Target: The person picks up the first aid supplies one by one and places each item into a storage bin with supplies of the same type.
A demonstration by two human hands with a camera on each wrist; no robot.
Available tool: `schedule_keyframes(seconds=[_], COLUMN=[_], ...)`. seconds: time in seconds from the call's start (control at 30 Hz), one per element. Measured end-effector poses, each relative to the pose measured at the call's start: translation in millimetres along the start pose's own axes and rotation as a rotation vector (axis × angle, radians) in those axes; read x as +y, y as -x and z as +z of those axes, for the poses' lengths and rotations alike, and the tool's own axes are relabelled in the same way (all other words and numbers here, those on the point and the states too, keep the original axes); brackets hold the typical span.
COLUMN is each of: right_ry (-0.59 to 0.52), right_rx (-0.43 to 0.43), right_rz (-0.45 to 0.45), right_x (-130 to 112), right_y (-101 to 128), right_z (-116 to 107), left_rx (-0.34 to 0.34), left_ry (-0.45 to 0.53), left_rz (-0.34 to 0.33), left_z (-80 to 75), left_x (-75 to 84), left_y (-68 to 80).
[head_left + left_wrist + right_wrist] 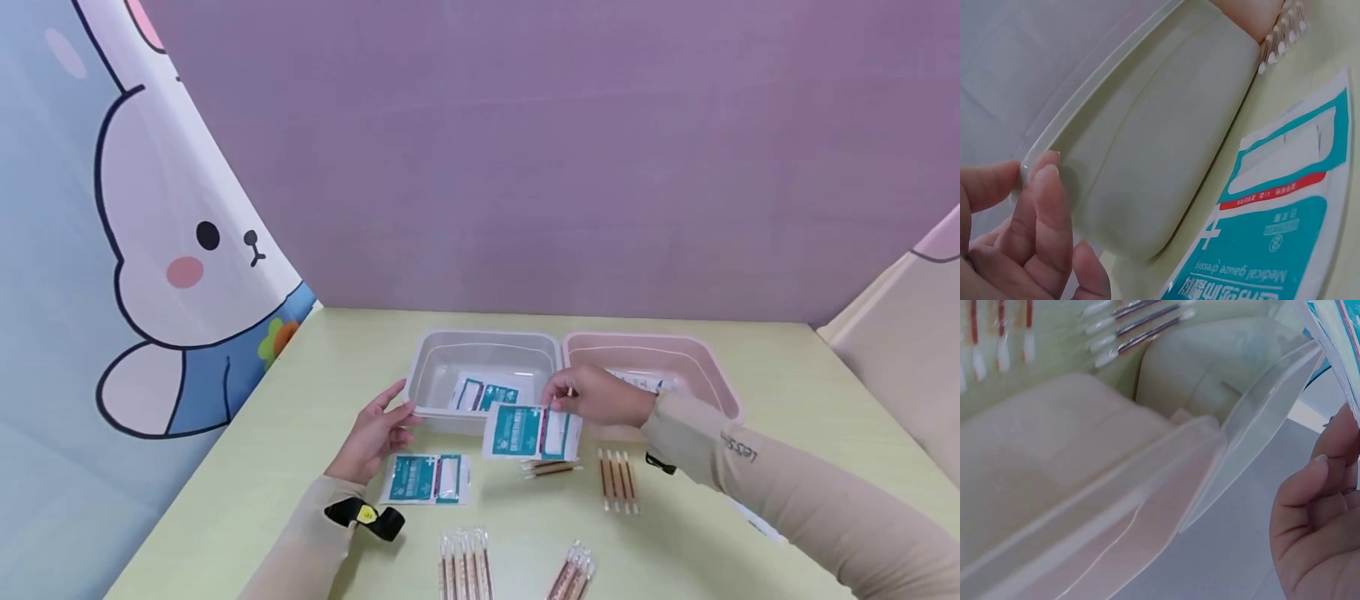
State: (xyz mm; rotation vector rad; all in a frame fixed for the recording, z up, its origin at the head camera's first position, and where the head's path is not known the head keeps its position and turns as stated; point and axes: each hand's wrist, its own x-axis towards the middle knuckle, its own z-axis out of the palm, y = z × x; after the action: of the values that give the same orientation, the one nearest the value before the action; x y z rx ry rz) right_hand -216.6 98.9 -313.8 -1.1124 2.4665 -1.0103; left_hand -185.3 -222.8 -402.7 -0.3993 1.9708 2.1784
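My right hand [592, 396] pinches a medical gauze dressing packet [517, 433] by its upper right edge, in front of the pale grey bin [487, 337]. In the right wrist view the thumb and fingers are at the edge of that packet [1338, 347]. At the bin's near left corner, my left hand [375, 437] grips the rim [1054, 128] between thumb and fingers. Another gauze packet [483, 393] lies inside the grey bin. Below the left hand, a gauze packet [426, 479] lies flat on the table, print facing up.
A pink bin [697, 354] stands against the grey one on its right, with a white packet [637, 382] inside. Bagged cotton swabs [618, 482] lie in front of it, others [551, 468] under the held packet. Nearer are two more swab bundles [465, 567] [572, 573].
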Motion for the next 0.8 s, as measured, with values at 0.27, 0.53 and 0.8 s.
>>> schedule_keyframes(seconds=[0.27,0.53,0.8], right_ry=[0.074,0.077,0.15], right_rx=[0.027,0.006,0.034], right_rz=[-0.067,-0.056,0.07], right_x=[1.7,6.2,3.8], right_y=[-4.0,-18.3,-35.8], right_z=[-10.6,-15.5,-10.6], left_rx=[0.022,0.028,0.026], left_ry=[0.016,0.011,-0.015], left_rz=[0.0,-0.006,0.008], left_z=[1.2,0.6,0.1], left_x=[0.3,-3.6,1.0], left_y=[2.5,0.3,0.1])
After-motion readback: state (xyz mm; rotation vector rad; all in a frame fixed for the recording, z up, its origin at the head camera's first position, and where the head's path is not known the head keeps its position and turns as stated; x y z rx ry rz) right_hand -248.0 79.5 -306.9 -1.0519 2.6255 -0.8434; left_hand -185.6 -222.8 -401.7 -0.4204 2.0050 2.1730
